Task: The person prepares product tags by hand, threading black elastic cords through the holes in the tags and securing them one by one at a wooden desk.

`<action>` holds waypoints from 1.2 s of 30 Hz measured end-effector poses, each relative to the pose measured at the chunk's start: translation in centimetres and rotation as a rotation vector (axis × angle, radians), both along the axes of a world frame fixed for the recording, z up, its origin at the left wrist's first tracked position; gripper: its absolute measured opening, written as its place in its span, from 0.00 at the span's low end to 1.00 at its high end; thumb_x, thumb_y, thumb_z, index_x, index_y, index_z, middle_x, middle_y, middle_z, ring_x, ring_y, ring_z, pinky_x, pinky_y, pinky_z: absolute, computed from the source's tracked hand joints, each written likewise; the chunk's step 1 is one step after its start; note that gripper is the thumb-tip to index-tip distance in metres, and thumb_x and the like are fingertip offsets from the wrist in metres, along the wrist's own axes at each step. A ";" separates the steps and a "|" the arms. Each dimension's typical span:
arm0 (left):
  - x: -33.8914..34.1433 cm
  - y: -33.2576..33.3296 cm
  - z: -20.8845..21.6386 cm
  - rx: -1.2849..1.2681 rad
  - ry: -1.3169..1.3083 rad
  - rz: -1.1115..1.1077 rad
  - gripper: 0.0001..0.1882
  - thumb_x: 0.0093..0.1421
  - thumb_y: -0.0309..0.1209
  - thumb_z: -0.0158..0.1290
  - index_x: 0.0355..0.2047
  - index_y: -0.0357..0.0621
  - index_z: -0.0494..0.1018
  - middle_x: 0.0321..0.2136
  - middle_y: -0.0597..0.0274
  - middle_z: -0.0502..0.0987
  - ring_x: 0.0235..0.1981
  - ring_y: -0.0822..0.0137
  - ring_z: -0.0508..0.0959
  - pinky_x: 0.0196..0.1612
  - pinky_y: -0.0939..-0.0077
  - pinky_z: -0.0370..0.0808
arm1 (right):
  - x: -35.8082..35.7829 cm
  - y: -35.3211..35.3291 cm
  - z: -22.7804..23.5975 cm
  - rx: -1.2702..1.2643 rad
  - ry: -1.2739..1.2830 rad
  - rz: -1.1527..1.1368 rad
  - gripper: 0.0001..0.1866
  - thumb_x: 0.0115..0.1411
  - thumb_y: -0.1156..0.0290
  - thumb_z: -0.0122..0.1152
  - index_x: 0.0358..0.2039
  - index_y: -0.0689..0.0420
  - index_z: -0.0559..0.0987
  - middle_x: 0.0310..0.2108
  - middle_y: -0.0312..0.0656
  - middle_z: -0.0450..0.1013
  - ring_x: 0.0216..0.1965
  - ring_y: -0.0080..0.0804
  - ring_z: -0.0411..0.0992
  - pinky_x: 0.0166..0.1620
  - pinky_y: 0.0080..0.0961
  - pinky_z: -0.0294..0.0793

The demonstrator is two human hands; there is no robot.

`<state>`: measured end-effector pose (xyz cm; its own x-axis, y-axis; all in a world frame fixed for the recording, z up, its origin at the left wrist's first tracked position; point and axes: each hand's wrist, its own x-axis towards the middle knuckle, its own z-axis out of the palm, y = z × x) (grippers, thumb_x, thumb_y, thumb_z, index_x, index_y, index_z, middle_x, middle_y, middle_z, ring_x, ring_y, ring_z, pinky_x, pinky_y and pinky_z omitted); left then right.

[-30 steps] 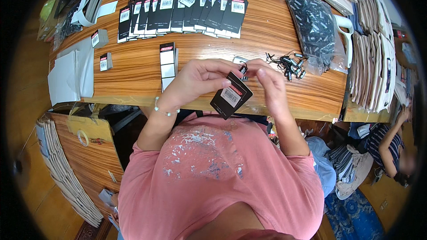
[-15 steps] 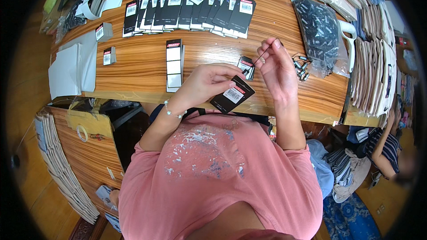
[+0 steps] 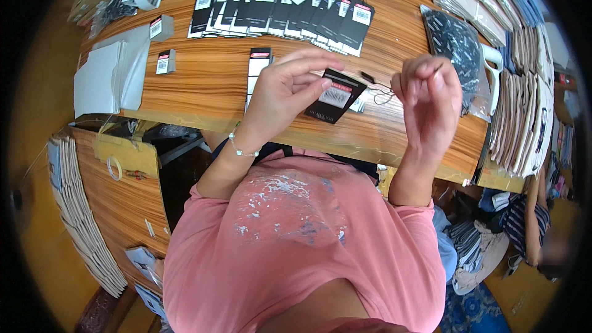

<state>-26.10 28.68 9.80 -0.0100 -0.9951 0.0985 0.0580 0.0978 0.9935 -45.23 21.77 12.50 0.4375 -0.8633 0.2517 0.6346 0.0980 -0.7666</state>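
My left hand pinches a black hang tag with a red-and-white barcode sticker, holding it tilted above the table's near edge. To the right of the tag, my right hand is closed, its fingertips pinching a thin dark string. A small black toggle on that string hangs between the two hands. Behind the left hand lies a stack of sticker cards, partly covered by it. A small pile of tags peeks out behind the held tag.
Finished-looking black tags with strings lie overlapped in a row at the back. On the right are a clear bag of black string toggles, a white tape-gun-like handle and folded garments. White sheets and small card stacks sit left.
My right hand has moved right, drawing the string away from the tag. My left hand has raised and turned the tag slightly. The whole view has shifted a little.
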 end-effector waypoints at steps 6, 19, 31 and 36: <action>0.4 0.2 2.5 -0.030 0.036 0.199 0.12 0.54 0.15 0.47 0.40 0.29 0.69 0.39 0.56 0.72 0.37 0.71 0.75 0.41 0.83 0.73 | 2.3 2.4 1.8 -0.446 0.786 -0.339 0.02 0.46 0.81 0.58 0.19 0.63 0.74 0.17 0.37 0.69 0.18 0.18 0.63 0.20 0.15 0.59; 0.0 0.4 2.9 -0.098 -0.036 0.286 0.11 0.53 0.17 0.50 0.38 0.29 0.70 0.34 0.58 0.75 0.34 0.73 0.76 0.37 0.85 0.74 | 4.7 2.7 1.1 -0.759 0.975 -0.453 0.03 0.43 0.80 0.58 0.19 0.61 0.72 0.16 0.40 0.66 0.15 0.29 0.64 0.20 0.22 0.62; 0.0 0.5 2.6 -0.251 -0.343 0.330 0.09 0.50 0.17 0.53 0.34 0.32 0.74 0.30 0.59 0.76 0.31 0.73 0.77 0.34 0.85 0.75 | 5.1 2.4 0.6 -0.702 0.955 -0.433 0.02 0.45 0.79 0.57 0.20 0.62 0.73 0.15 0.41 0.67 0.14 0.27 0.63 0.19 0.20 0.61; 0.1 0.6 2.5 -0.336 -0.497 0.357 0.09 0.49 0.17 0.54 0.33 0.34 0.75 0.29 0.59 0.76 0.29 0.74 0.76 0.31 0.85 0.75 | 4.9 2.1 0.0 -0.388 0.832 -0.273 0.03 0.47 0.78 0.57 0.21 0.63 0.73 0.12 0.35 0.64 0.14 0.16 0.58 0.19 0.14 0.56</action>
